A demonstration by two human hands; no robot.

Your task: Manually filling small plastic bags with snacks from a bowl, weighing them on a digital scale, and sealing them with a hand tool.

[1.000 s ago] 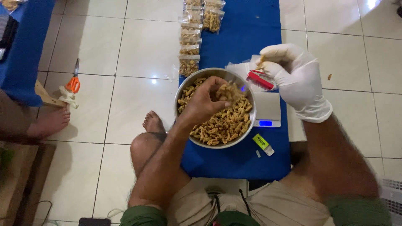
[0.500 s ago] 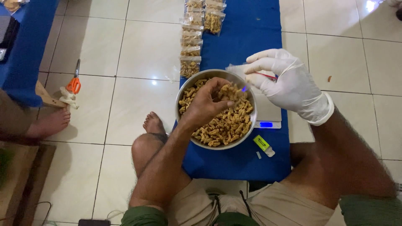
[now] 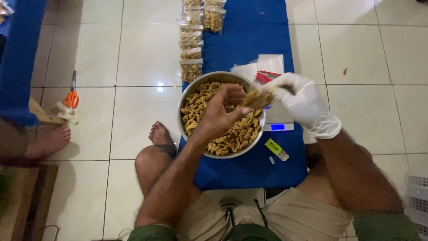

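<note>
— Golden-brown fried snack sticks (image 3: 232, 134) fill the round steel bowl (image 3: 187, 96), at the near end of the long blue cloth (image 3: 249, 169)?

— Yes. Just over them, the bare left hand (image 3: 220, 114) is half curled, fingertips pinched on a few sticks.

— And the other?

— The white-gloved right hand (image 3: 303, 102), at the bowl's right rim, clutches a small clear bag of sticks (image 3: 257, 98). Beyond, a row of filled packets (image 3: 191, 44) lines the cloth's left edge.

A home floor used for packing snacks: white tiles (image 3: 133, 44), a blue mat (image 3: 254, 35), a snack bowl (image 3: 187, 96), filled bags (image 3: 191, 40), a small scale (image 3: 278, 122).
</note>
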